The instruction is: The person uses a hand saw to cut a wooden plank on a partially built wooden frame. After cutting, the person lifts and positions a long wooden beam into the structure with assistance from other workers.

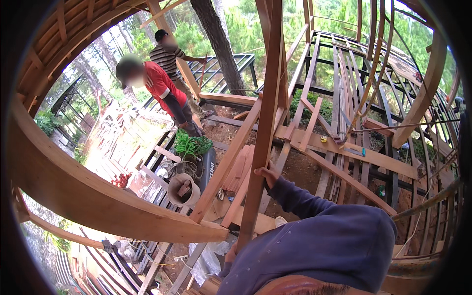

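Observation:
A long brown wooden beam (pixel 267 118) stands nearly upright in front of me, leaning slightly. My right hand (pixel 268 175) is closed on its right edge at mid-height, thumb toward the beam, with the blue sleeve reaching across the lower right. Lower down, my left hand (pixel 231 252) is closed against the beam's left side; the sleeve and the beam hide much of it. Close to the beam's lower part ends a thick curved timber (pixel 98 191), sweeping in from the left. A slanted wooden brace (pixel 228 160) meets that timber near its end.
A person in a red shirt (pixel 160 83) bends forward at the back left, beside another in a striped shirt (pixel 167 61). A bucket (pixel 183 191) stands below. Rightward, a plank (pixel 388 162) carries a yellow tape measure (pixel 323 139) and a square (pixel 355 151), over dark metal framing.

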A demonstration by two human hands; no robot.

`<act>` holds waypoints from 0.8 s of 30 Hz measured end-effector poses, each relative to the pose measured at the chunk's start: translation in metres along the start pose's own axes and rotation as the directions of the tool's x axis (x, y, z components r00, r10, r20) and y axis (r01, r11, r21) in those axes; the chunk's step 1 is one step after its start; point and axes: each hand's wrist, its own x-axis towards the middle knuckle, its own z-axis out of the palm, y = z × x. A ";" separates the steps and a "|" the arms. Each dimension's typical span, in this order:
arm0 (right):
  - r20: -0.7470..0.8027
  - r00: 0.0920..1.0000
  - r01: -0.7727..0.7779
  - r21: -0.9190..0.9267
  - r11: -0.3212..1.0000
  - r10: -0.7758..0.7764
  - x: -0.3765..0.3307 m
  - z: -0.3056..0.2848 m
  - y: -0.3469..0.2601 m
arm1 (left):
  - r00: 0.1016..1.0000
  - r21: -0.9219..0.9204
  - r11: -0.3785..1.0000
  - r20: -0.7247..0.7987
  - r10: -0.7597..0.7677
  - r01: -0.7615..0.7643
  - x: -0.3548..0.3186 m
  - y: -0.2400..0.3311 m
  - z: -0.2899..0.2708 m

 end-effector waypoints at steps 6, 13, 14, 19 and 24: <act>0.361 0.927 0.065 0.115 0.991 -0.102 -0.024 0.058 -0.039 | 0.946 0.106 0.967 -0.209 0.248 -0.231 -0.027 -0.006 -0.006; 0.606 0.767 0.048 0.272 0.961 -0.210 -0.045 0.132 -0.102 | 0.836 -0.225 0.816 -0.294 0.463 -0.532 -0.019 0.030 -0.008; 0.649 0.720 0.063 0.292 0.954 -0.246 -0.051 0.155 -0.107 | 0.806 -0.136 0.826 -0.351 0.477 -0.547 -0.028 0.037 -0.016; 0.720 0.598 0.132 0.344 0.929 -0.352 -0.071 0.225 -0.153 | 0.747 0.091 0.886 -0.503 0.434 -0.454 -0.048 0.040 -0.028; 0.757 0.548 0.158 0.324 0.933 -0.356 -0.042 0.283 -0.199 | 0.656 0.182 0.849 -0.562 0.504 -0.496 -0.021 0.098 -0.056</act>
